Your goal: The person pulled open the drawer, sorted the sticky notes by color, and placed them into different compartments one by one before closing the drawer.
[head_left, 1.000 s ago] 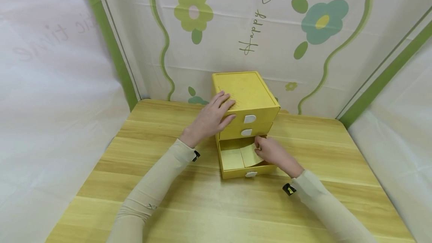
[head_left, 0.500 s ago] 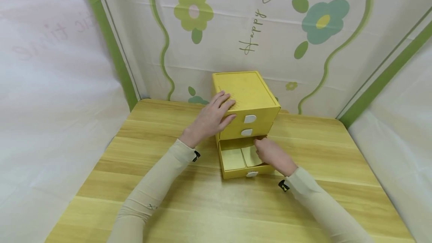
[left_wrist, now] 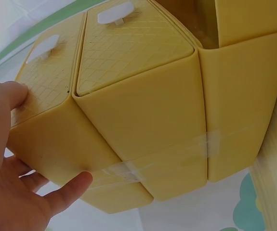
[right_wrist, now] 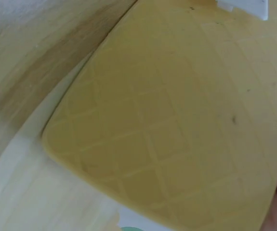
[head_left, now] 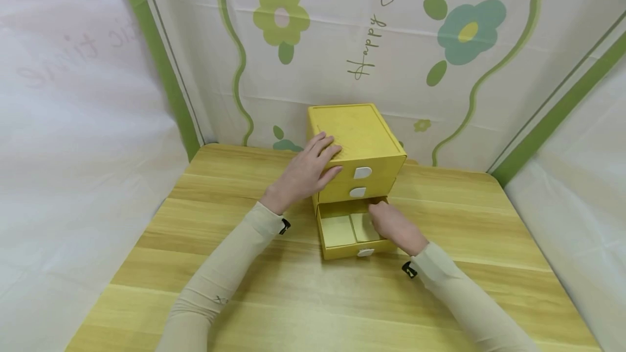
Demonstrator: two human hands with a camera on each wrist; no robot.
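Note:
A yellow drawer unit (head_left: 359, 129) with white tab handles stands at the table's back; its two upper drawers are closed. The bottom drawer (head_left: 341, 252) is pulled out. Inside lie two pale yellow paper squares like sticky notes, a left one (head_left: 337, 231) and a right one (head_left: 362, 227) side by side. My left hand (head_left: 302, 170) rests on the unit's top left corner, thumb (left_wrist: 15, 94) on the front face in the left wrist view. Over the drawer's right side, my right hand (head_left: 395, 225) reaches in at the right square, its fingertips hidden. The drawer front (right_wrist: 167, 110) fills the right wrist view.
The wooden table (head_left: 303, 297) extends in front of and around the unit. Close behind it hangs a white curtain (head_left: 327, 31) with printed flowers, with more white curtain at both sides. Clear tape (left_wrist: 128, 171) runs along the unit's side.
My right hand has moved slightly left and settled over the right square, which was tilted up at its edge and now lies flatter. The left hand has stayed in place.

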